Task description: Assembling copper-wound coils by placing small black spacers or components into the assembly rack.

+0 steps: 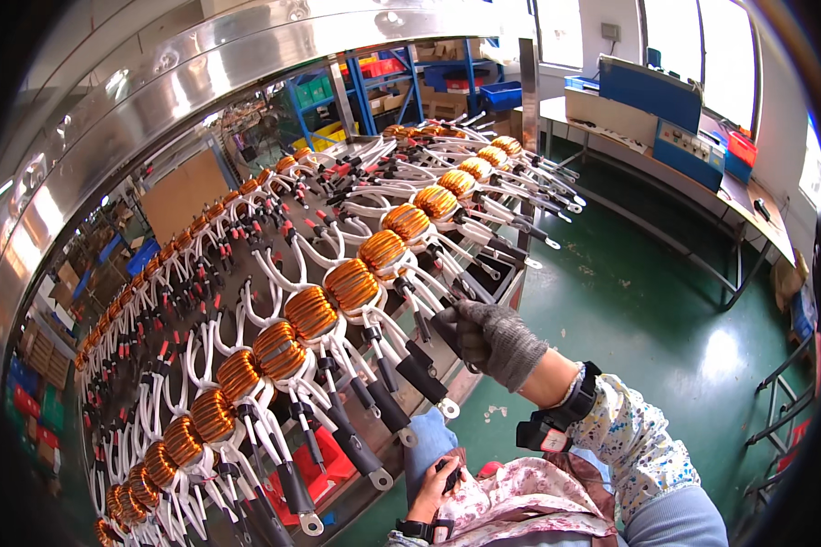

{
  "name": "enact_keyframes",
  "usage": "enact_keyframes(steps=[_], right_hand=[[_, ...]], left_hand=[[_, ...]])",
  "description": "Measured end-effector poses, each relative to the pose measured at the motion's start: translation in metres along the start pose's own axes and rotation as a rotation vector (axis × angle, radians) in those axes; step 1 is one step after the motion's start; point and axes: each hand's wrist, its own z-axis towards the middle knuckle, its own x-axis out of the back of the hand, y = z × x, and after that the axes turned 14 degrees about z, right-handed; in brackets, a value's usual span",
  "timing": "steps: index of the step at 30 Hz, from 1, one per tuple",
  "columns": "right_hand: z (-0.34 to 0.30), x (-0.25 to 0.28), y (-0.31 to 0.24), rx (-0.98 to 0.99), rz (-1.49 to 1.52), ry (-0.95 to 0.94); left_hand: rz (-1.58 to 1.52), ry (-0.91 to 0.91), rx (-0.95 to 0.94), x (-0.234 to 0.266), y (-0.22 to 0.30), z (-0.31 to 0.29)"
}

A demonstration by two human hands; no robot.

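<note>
My right hand (502, 345), in a grey knit glove, is closed around a black-sleeved cable end (449, 330) at the table's near edge. That cable belongs to a row of copper-wound toroidal coils (351, 284) with white leads. Several leads end in black sleeves and a metal ring terminal (448, 407). Low in the view, close to my lap, my left hand (431, 492) curls around a small black object (449, 471). Its kind is not clear, since the fingers partly cover it.
The coils lie in rows on a metal-framed table, with red-tipped leads (310, 223) behind. A red bin (324, 474) sits below the near edge. A bench (666, 150) with blue equipment stands at the right, across a green floor (611, 273). Blue shelving (410, 82) is at the back.
</note>
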Motion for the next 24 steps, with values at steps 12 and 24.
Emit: enact_keyframes(steps=[12,24], right_hand=[[0.022,-0.003,0.003,0.082,0.258,0.058],[0.030,0.008,-0.005,0.026,0.214,0.003]], left_hand=[[-0.018,-0.022,0.020,0.008,-0.009,0.006],[0.029,-0.010,0.049,0.005,-0.003,0.003]])
